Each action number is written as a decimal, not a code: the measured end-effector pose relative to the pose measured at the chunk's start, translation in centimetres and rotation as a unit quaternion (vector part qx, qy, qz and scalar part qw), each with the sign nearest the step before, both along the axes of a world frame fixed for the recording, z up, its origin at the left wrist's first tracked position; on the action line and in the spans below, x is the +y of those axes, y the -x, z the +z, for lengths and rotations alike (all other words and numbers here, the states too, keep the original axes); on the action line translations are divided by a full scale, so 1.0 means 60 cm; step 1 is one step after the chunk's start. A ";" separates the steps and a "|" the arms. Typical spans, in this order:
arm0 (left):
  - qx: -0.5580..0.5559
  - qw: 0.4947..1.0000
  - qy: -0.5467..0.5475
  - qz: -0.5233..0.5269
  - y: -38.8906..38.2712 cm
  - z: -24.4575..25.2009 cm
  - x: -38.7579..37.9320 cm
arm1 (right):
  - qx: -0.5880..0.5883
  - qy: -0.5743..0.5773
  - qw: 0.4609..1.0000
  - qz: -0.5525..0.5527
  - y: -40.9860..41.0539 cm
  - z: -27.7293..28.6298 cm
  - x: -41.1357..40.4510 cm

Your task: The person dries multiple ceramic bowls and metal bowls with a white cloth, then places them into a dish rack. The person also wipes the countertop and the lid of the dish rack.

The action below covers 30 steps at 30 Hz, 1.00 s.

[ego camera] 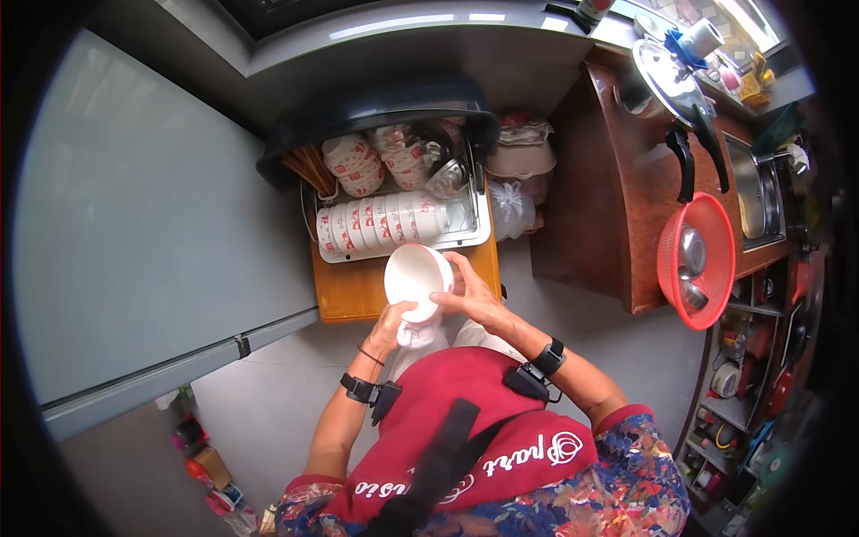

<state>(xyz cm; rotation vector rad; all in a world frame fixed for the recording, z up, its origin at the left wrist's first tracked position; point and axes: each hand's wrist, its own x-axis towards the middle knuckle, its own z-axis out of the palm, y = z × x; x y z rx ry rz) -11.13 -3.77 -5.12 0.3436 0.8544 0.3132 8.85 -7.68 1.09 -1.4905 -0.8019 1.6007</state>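
Note:
A white bowl with a red rim (413, 278) is tilted between my hands, its inside facing up. My left hand (389, 322) grips the lower left rim, with the thumb inside and a white cloth (417, 335) beneath. My right hand (473, 292) holds the right side, the thumb at the rim and the fingers behind the wall. Just beyond, a row of nested white bowls with red prints (379, 221) lies in a dish rack (402, 252). Behind them are stacked bowls (352, 164), wooden chopsticks (312, 171) and a glass or metal dish (447, 178).
The rack, under a raised dark cover (376, 114), stands on a wooden stand (349, 288). A grey cabinet or fridge surface (168, 221) is at left. Plastic bags (511, 208) lie right of the stand. A brown counter (637, 221) bears a pressure cooker (661, 80) and red basket (721, 268).

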 end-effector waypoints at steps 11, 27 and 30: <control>0.017 0.988 0.031 -0.147 0.048 0.003 0.042 | -0.364 -0.015 0.925 -0.105 -0.016 -0.073 0.008; 0.100 0.990 0.074 -0.064 0.217 -0.038 0.072 | -0.542 -0.016 0.821 -0.179 0.044 -0.230 0.062; 0.099 0.990 0.036 -0.095 0.214 -0.036 0.086 | -0.544 -0.017 0.816 -0.194 0.056 -0.239 0.071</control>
